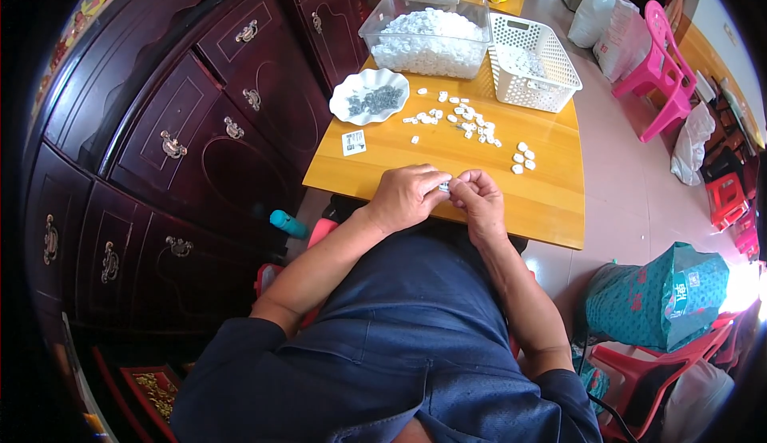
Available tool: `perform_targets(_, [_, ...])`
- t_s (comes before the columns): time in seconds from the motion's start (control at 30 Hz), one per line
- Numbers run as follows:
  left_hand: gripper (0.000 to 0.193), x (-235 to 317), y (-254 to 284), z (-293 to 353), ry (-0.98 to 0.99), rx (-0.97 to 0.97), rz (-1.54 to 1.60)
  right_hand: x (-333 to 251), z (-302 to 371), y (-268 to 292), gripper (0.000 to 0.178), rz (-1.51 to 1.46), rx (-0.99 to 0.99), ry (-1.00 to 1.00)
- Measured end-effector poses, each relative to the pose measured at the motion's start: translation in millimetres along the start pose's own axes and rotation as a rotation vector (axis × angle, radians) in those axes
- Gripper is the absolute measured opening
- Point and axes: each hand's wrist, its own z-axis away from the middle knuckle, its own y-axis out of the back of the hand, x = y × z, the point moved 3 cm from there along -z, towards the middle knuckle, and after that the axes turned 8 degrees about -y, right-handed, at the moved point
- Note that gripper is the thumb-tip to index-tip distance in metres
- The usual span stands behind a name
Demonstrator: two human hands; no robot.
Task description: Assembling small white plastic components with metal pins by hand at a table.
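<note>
A dark carved wooden cabinet (184, 123) fills the left side, beside a yellow wooden table (551, 203). At the table's far end stand a clear plastic bin (383, 23) heaped with white pieces and a white lattice basket (551, 83). Nearer lies a scalloped white dish (351, 107) of small grey parts, then loose white pieces (467, 123) scattered mid-table. At the near edge the left hand (403, 195) and right hand (479, 199) meet, fingertips of both pinched on one small white piece (444, 187). It is pale, mostly hidden; its long axis cannot be told
</note>
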Motion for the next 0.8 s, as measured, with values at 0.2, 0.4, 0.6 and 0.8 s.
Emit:
perform_targets(0.2, [0.019, -2, -2, 1, -0.048, 0.062, 0.012, -2, 1, -2, 0.009, -0.010, -0.011, 0.050])
perform_targets(0.4, [0.023, -3, 0, 0, -0.040, 0.043, 0.046, -5, 3, -4, 0.009, -0.006, -0.003, 0.064])
perform_targets(0.6, [0.033, -12, 0, 0, 0.196, -0.035, 0.234, -17, -7, 14, 0.007, 0.174, 0.080, 0.233])
perform_targets(0.8, [0.032, -72, -7, 25, 0.290, -0.001, -0.002, -70, -1, 68, 0.010, 1.190, 0.571, 0.409])
